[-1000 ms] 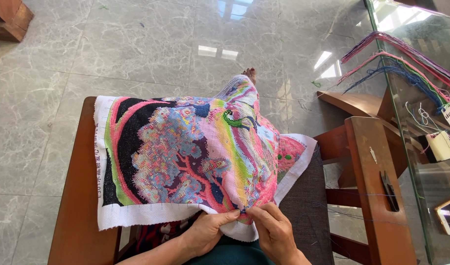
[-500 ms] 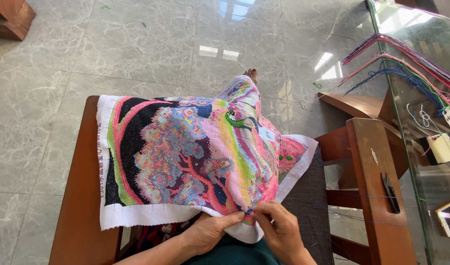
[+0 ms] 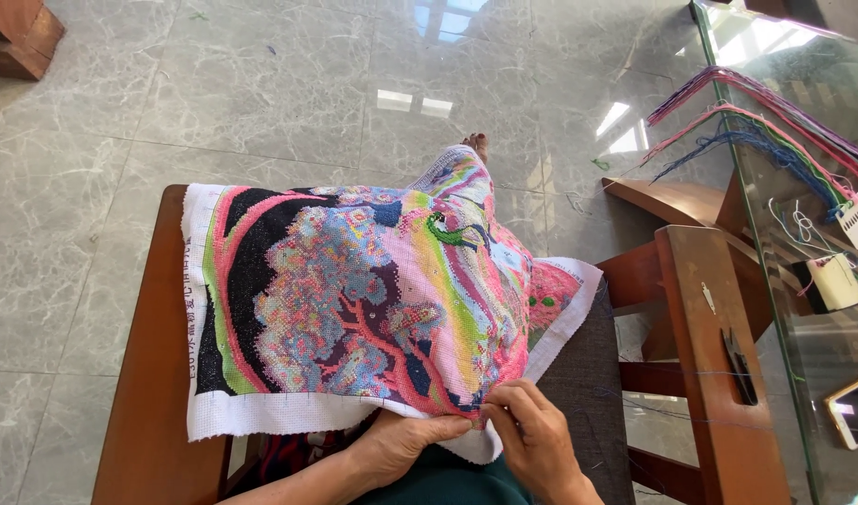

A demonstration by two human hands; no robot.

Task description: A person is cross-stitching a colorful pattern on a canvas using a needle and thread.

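Observation:
A large cross-stitch cloth (image 3: 373, 309) with a colourful tree picture lies over my lap and a wooden chair arm. My left hand (image 3: 406, 440) lies partly under the cloth's near white edge and holds it from below. My right hand (image 3: 532, 435) pinches the cloth's near edge with fingers closed at the stitching; a needle is too small to make out. The two hands touch at the fingertips.
A wooden chair arm (image 3: 144, 374) is on the left and another wooden arm (image 3: 705, 346) on the right. A glass table (image 3: 803, 234) at the right carries bundles of coloured thread (image 3: 756, 122), a small spool (image 3: 836, 281) and a phone (image 3: 855, 407). Grey marble floor lies ahead.
The cloth has shifted slightly; my right hand's fingers have closed tighter on the near edge. Both hands stay in the same place.

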